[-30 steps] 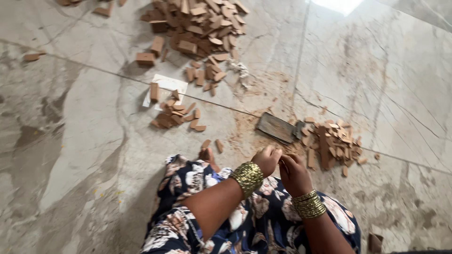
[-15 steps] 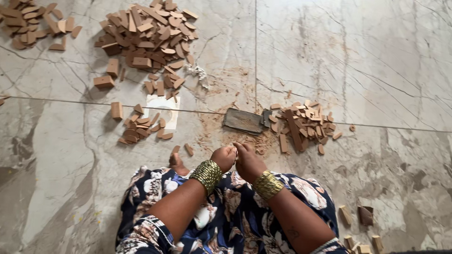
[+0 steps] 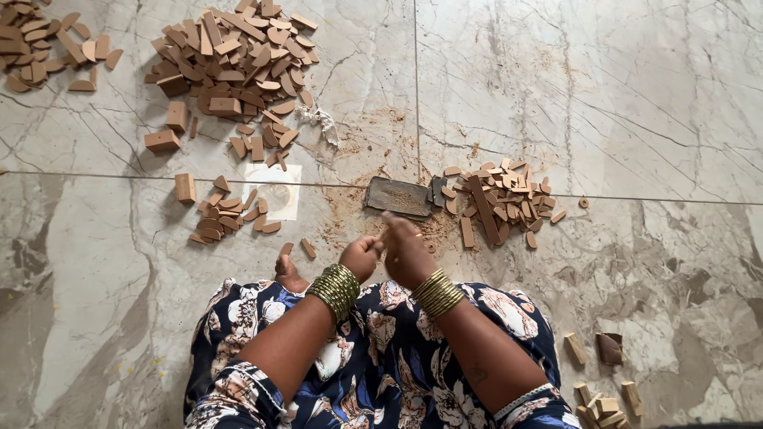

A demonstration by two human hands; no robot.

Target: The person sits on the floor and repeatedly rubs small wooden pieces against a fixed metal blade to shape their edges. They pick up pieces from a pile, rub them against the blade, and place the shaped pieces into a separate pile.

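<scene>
small wooden piece pinched between left hand and right hand, fingertips together

small piece mostly hidden between hands, far-left pile cut off

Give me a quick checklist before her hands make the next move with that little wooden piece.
1. Piece in hand: a small piece seems pinched between left hand and right hand; ok, though mostly hidden.
2. Grip firmness: cannot tell.
3. Flat dark block just ahead of the hands, lying flat on the floor: ok.
4. Small pile right of the block, apart from the hands: ok.
5. Sawdust around the block: not ok if a clean surface is wanted.
6. Big pile far left, likely needs a stretch: cannot tell.
</scene>
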